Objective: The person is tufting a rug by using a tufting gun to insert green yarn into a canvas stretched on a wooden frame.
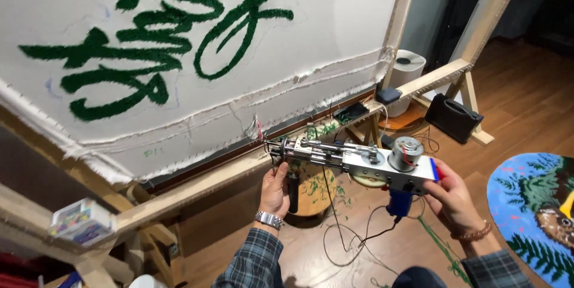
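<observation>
I hold a metal tufting gun (359,159) level in front of me, its needle end pointing left toward the lower edge of a white cloth (239,85) stretched on a wooden frame (197,189). My left hand (276,192) grips the gun's black front handle from below. My right hand (451,195) holds the rear of the gun by its blue grip (399,203). Green tufted shapes (155,31) cover the upper part of the cloth. A black cord (353,240) hangs from the gun to the floor.
A round colourful rug (535,204) lies on the wooden floor at right. A black case (453,118) and a white cylindrical appliance (409,67) stand behind the frame leg. A round wooden stool (314,189) with green yarn scraps sits below the gun. A small box (78,219) rests on the frame's left.
</observation>
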